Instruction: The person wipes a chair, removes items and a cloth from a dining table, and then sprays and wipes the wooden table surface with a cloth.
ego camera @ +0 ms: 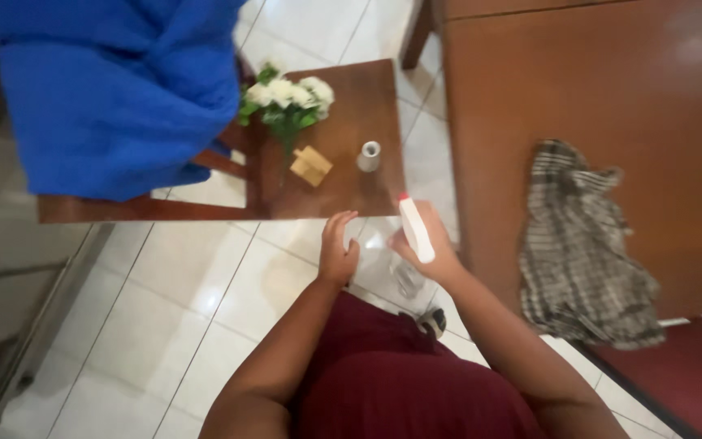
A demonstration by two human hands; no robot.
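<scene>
My right hand (436, 252) grips a clear spray bottle (413, 236) with a white head and a red nozzle tip, held in the air between the two tables. My left hand (336, 246) hovers just left of the bottle with its fingers apart and nothing in it, close to the near edge of a small wooden side table (367, 106). On that table lie a bunch of white flowers with green leaves (286, 99), a small wooden block (310, 166) and a small grey cup (369, 156).
A large brown wooden table (595, 97) fills the right side, with a crumpled checked cloth (582, 244) draped over its near edge. A blue fabric (115, 89) covers a wooden chair at the left. The floor is white tile (164, 309).
</scene>
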